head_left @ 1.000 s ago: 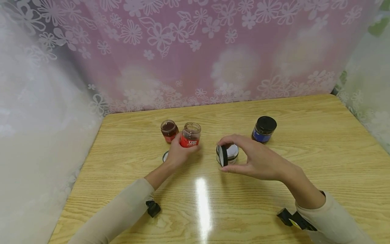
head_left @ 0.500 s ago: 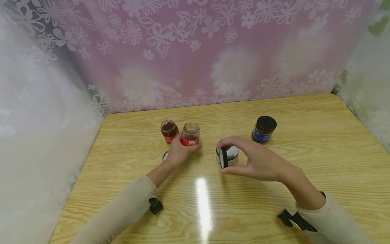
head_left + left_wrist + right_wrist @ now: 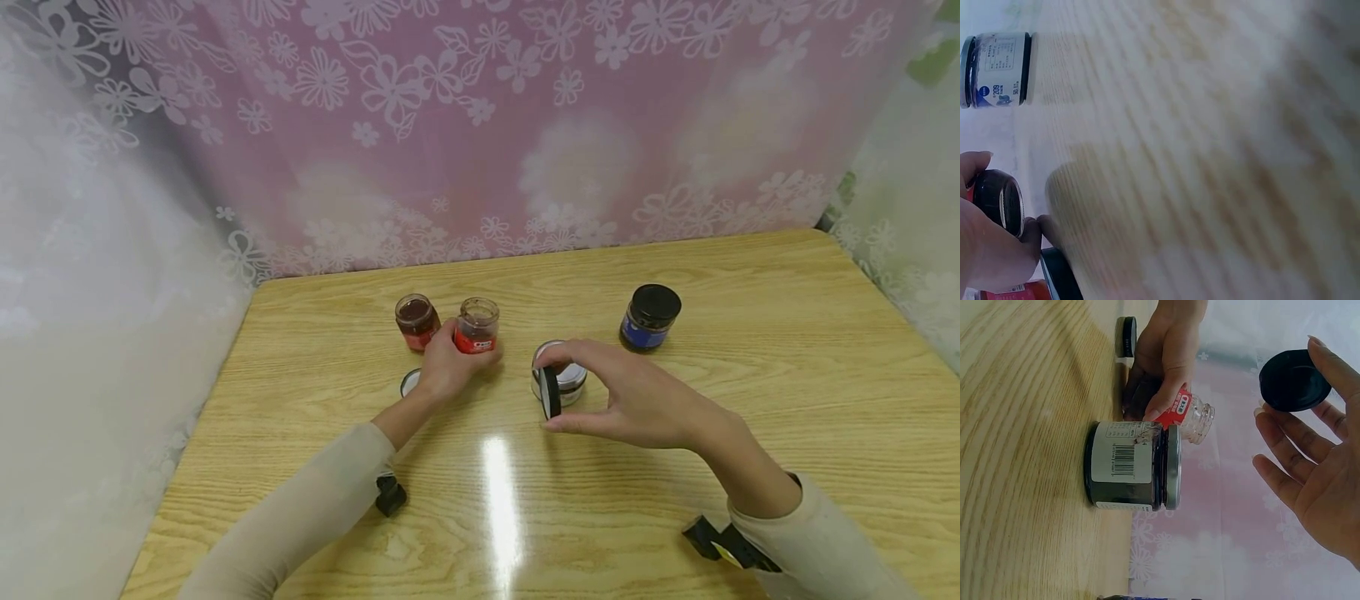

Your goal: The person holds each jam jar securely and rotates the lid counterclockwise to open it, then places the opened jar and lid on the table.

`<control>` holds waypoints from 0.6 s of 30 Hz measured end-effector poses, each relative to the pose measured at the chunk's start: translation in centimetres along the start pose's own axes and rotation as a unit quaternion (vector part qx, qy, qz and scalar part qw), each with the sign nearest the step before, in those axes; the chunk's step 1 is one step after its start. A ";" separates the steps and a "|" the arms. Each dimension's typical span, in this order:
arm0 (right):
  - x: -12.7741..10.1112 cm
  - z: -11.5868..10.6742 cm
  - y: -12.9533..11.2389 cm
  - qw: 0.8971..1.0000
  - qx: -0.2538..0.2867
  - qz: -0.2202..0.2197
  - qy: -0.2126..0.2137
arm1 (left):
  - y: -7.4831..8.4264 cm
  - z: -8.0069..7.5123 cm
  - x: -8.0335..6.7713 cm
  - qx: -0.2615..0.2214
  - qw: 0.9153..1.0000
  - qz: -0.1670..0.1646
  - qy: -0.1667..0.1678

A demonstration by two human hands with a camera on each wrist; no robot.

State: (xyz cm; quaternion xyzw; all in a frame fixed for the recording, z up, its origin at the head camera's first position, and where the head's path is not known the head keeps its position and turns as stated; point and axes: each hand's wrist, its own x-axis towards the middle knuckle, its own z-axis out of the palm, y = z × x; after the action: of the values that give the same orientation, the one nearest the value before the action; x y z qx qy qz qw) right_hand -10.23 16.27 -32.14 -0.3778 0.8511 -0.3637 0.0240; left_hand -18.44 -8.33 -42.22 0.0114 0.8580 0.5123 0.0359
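My left hand [image 3: 448,367] grips an uncapped glass jar with a red label [image 3: 478,325]; smears show on the glass near its mouth. In the right wrist view this jar leans a little. Between thumb and fingers, my right hand [image 3: 637,396] pinches a black lid [image 3: 551,393] on edge, its pale inside facing left. Just behind that lid stands a jar with a silver lid [image 3: 572,377]; its white barcode label [image 3: 1124,461] shows in the right wrist view. A second uncapped red-labelled jar [image 3: 417,323], filled dark, stands beside my left hand.
Another lid [image 3: 409,382] lies pale side up on the wooden table [image 3: 675,500], partly hidden by my left hand. A blue-labelled jar with a black lid [image 3: 651,318] stands at the back right. A pink floral curtain [image 3: 480,150] hangs behind the table.
My left hand has shifted slightly right and away from me with the red-labelled jar. My right hand has lowered a touch, still pinching the black lid.
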 end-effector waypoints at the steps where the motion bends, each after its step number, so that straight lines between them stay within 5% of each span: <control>1: 0.0 0.0 0.0 1.000 0.001 -0.001 -0.001 | 0.1 0.1 0.1 0.006 1.000 0.001 0.001; 18: -0.1 0.3 0.1 1.000 -0.010 0.008 -0.006 | 0.0 0.8 0.9 0.095 0.995 0.035 -0.004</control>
State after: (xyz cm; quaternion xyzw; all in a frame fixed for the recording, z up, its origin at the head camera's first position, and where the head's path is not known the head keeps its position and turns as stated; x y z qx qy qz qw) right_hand -10.11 16.24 -32.48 -0.3733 0.8575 -0.3530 0.0285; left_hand -19.31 -7.52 -42.65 0.0465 0.9016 0.4296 0.0204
